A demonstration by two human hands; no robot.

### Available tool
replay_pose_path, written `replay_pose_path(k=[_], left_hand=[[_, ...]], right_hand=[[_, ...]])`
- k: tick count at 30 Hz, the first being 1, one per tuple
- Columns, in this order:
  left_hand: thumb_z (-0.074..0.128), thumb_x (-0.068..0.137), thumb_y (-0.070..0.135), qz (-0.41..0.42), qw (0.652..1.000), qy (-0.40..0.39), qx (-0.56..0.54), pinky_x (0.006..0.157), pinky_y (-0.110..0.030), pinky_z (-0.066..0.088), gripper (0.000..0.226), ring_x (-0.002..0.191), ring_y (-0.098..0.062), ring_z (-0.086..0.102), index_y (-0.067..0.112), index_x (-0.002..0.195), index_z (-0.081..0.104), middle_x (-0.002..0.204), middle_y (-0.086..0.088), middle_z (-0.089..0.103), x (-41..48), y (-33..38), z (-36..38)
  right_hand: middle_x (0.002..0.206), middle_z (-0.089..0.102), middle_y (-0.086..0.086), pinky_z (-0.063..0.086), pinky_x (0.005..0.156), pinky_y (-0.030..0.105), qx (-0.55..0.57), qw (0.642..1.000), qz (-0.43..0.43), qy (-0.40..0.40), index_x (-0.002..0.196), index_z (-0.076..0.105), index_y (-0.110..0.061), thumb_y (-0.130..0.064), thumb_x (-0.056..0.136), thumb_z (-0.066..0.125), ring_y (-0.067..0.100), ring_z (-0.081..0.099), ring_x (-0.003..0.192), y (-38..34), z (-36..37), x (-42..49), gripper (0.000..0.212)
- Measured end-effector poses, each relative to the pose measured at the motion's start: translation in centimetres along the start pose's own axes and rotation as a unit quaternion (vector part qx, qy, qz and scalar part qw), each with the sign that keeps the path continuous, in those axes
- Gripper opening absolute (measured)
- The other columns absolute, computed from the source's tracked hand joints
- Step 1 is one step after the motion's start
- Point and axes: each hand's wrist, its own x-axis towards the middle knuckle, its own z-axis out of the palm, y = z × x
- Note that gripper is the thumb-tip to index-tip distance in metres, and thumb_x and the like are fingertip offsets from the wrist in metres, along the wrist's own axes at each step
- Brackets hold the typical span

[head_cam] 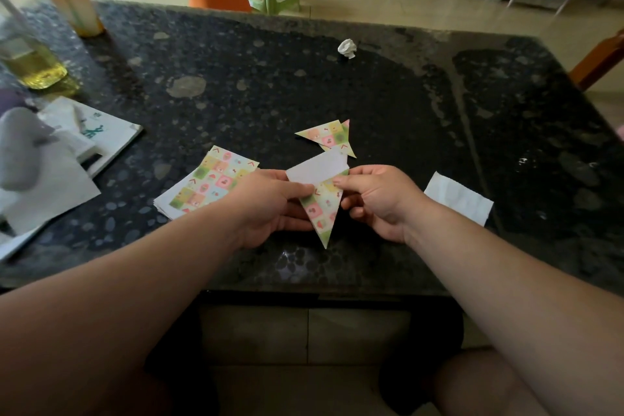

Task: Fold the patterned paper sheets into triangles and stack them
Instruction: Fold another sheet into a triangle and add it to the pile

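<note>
Above the worktop [371, 84], our left hand [270, 206] and right hand [374, 199] pinch a half-folded patterned sheet [322, 203]; next, seemingly, crease it flat and add it to the finished triangles [329, 138].

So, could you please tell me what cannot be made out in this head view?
Head view only:
Sheet count in the flat stack: edges too fine, and the left hand covers its corner.
Number of folded triangles: they overlap.
The grey object at the left edge: blurred, cut off.
The held sheet: right edge hidden by the right hand.
</note>
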Motion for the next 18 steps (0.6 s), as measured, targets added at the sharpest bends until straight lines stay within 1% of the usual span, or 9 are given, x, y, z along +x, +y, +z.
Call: replay_pose_path(k=[3,6,9,11,12,13,15,17,18], left_hand=[[0.063,0.098,0.008,-0.001,1.000,0.005,0.006,0.079,-0.048,0.062,0.021,0.093,-0.034,0.076,0.001,0.117,0.065,0.102,-0.020,0.076,0.1,-0.1,0.1],[0.068,0.096,0.011,0.005,1.000,0.018,0.017,0.079,-0.046,0.061,0.019,0.090,-0.030,0.076,0.004,0.113,0.068,0.099,-0.016,0.078,0.3,0.0,0.0],[0.074,0.090,0.011,0.012,0.999,0.031,0.039,0.081,-0.045,0.062,0.016,0.089,-0.027,0.077,0.005,0.105,0.070,0.098,-0.014,0.078,0.4,0.0,-0.3],[0.075,0.089,0.010,0.003,0.998,0.025,0.049,0.075,-0.041,0.062,0.012,0.088,-0.027,0.077,0.006,0.099,0.069,0.096,-0.014,0.078,0.3,0.2,-0.3],[0.075,0.090,0.010,-0.004,0.998,0.026,0.055,0.068,-0.038,0.061,0.012,0.086,-0.026,0.077,0.005,0.099,0.068,0.095,-0.014,0.078,0.2,0.3,-0.3],[0.075,0.090,0.010,-0.013,0.998,0.034,0.054,0.061,-0.035,0.060,0.014,0.084,-0.026,0.077,0.005,0.100,0.066,0.095,-0.015,0.078,0.2,0.4,-0.3],[0.073,0.092,0.009,-0.026,0.997,0.067,0.030,0.055,-0.034,0.059,0.013,0.078,-0.027,0.077,0.005,0.097,0.062,0.095,-0.018,0.076,0.2,0.5,-0.1],[0.070,0.094,0.004,-0.026,0.995,0.092,-0.016,0.052,-0.035,0.060,0.013,0.071,-0.028,0.077,0.006,0.089,0.058,0.092,-0.019,0.073,0.4,0.5,0.2],[0.069,0.094,0.002,-0.026,0.994,0.096,-0.036,0.050,-0.035,0.060,0.014,0.069,-0.029,0.076,0.006,0.086,0.057,0.090,-0.019,0.073,0.4,0.5,0.3]], right_hand=[[0.090,0.073,0.014,0.036,0.043,0.019,-0.018,1.000,-0.003,0.002,0.096,0.071,-0.005,-0.008,0.095,0.071,0.010,0.057,0.055,0.1,0.1,0.3,0.003],[0.088,0.071,0.012,0.036,0.043,0.019,-0.058,0.998,-0.003,-0.004,0.096,0.071,-0.004,-0.008,0.093,0.073,0.009,0.054,0.053,0.1,-0.2,0.4,0.005],[0.081,0.070,0.008,0.035,0.044,0.019,-0.104,0.994,0.006,-0.040,0.098,0.071,-0.003,-0.007,0.092,0.073,0.008,0.051,0.053,-0.3,-0.6,-0.1,0.008],[0.088,0.072,0.009,0.037,0.047,0.021,-0.116,0.992,0.005,-0.043,0.102,0.070,-0.005,-0.010,0.092,0.074,0.009,0.054,0.057,-0.4,-0.7,-0.2,0.012],[0.094,0.073,0.007,0.041,0.050,0.022,-0.145,0.989,-0.013,-0.018,0.104,0.069,-0.010,-0.015,0.091,0.077,0.009,0.058,0.062,-0.4,-0.7,-0.2,0.017],[0.099,0.072,0.002,0.045,0.055,0.024,-0.207,0.977,-0.047,0.027,0.105,0.066,-0.017,-0.024,0.089,0.080,0.009,0.062,0.070,-0.4,-0.7,-0.2,0.023],[0.100,0.063,-0.009,0.046,0.065,0.025,-0.359,0.914,-0.158,0.102,0.104,0.057,-0.028,-0.045,0.082,0.083,0.006,0.061,0.084,-0.3,-0.5,-0.6,0.038],[0.102,0.054,-0.016,0.047,0.070,0.027,-0.460,0.851,-0.246,0.064,0.104,0.053,-0.031,-0.064,0.073,0.081,0.004,0.056,0.088,-0.4,0.0,-1.7,0.053],[0.102,0.052,-0.017,0.049,0.072,0.028,-0.491,0.833,-0.254,0.035,0.104,0.053,-0.032,-0.074,0.068,0.078,0.004,0.054,0.089,-0.2,0.4,-2.2,0.061]])
